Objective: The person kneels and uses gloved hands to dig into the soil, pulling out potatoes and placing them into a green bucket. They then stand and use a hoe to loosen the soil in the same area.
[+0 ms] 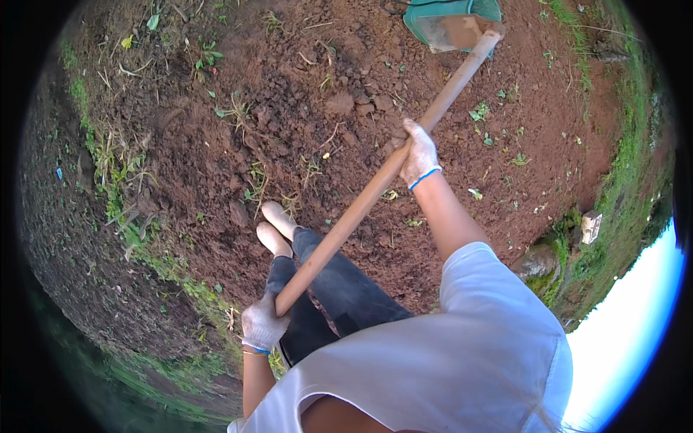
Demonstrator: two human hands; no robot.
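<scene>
A long wooden-handled hoe slants across the view, its handle [346,224] running from lower left to upper right. Near the handle's lower end, my left hand [263,323] grips the wood in a white knit glove. My right hand [418,154], in a soiled white glove with a blue cuff edge, is closed around the shaft farther up. The hoe's muddy blade [464,31] overlaps a green plastic bucket [418,21] at the top. Whether the blade touches the bucket or only hangs in front of it, I cannot tell.
Loose reddish-brown soil [303,130] with clods and uprooted weeds [238,113] spreads before me. My pale boots [276,230] stand on it. A strip of green plants [122,216] borders the left side. At right lie a rock [536,262] and a pale block [591,227] by grass.
</scene>
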